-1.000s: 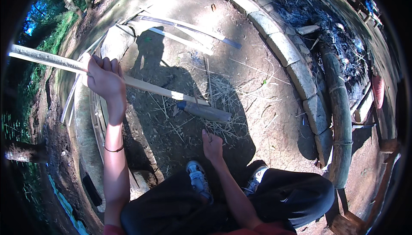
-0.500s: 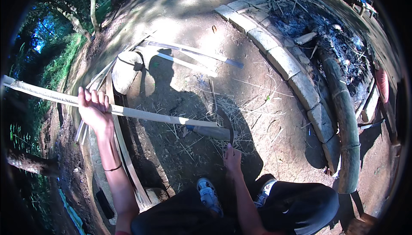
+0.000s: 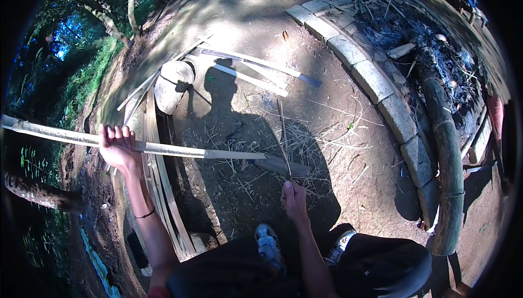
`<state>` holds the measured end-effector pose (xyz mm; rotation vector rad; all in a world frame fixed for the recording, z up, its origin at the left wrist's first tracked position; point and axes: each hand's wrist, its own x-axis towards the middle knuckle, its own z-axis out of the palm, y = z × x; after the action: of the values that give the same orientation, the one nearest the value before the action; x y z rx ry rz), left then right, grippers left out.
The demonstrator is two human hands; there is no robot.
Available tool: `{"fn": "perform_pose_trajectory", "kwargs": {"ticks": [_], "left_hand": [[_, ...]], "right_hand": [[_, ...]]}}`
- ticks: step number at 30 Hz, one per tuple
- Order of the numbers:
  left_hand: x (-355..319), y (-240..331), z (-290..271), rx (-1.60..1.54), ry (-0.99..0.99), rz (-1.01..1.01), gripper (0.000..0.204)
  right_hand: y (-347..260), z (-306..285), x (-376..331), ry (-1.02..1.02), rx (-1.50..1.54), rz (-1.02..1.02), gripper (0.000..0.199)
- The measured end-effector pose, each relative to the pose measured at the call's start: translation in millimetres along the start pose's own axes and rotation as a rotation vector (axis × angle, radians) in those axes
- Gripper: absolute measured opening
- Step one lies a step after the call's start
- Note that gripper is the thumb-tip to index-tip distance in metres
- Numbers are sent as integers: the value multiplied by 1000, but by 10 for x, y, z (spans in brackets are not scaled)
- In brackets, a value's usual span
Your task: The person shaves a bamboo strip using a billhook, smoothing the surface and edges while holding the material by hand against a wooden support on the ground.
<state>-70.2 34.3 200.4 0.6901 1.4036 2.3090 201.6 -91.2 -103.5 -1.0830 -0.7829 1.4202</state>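
Note:
My left hand (image 3: 118, 151), raised at the left, is closed around a long pale bamboo strip (image 3: 174, 150). The strip runs nearly level from the left rim toward the middle, its right end in shadow by a short dark piece of wood or bamboo (image 3: 283, 165) on the ground. My right hand (image 3: 295, 200), lower and nearer my feet, grips a knife. Its dark blade (image 3: 286, 162) points away from me and shows as a thin line, nearly edge-on, across the short piece. Whether blade and strip touch, I cannot tell.
Thin shavings (image 3: 305, 143) litter the ground ahead. More bamboo strips (image 3: 250, 83) lie beyond, and others (image 3: 158, 189) lean beside a pale stone (image 3: 173, 86). To the right, a curved stone border (image 3: 376, 80) surrounds ash, with a thick bamboo pole (image 3: 448, 151) across it.
The knife blade has turned from showing its curved side to nearly edge-on. The whole view has shifted slightly. My left hand keeps its hold on the bamboo strip.

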Motion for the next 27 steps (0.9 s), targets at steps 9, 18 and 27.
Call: {"fn": "perform_pose_trajectory", "kwargs": {"ticks": [9, 18, 27], "left_hand": [[-3, -38, -126, 14, -138, 12, 27], [-120, 1, 27, 5, -113, 51, 30], [-91, 6, -61, 32, -151, 26, 27]], "right_hand": [[465, 363, -138, 12, -229, 91, 48], [524, 407, -206, 15, -223, 23, 45], [253, 539, -62, -115, -435, -45, 39]]}}
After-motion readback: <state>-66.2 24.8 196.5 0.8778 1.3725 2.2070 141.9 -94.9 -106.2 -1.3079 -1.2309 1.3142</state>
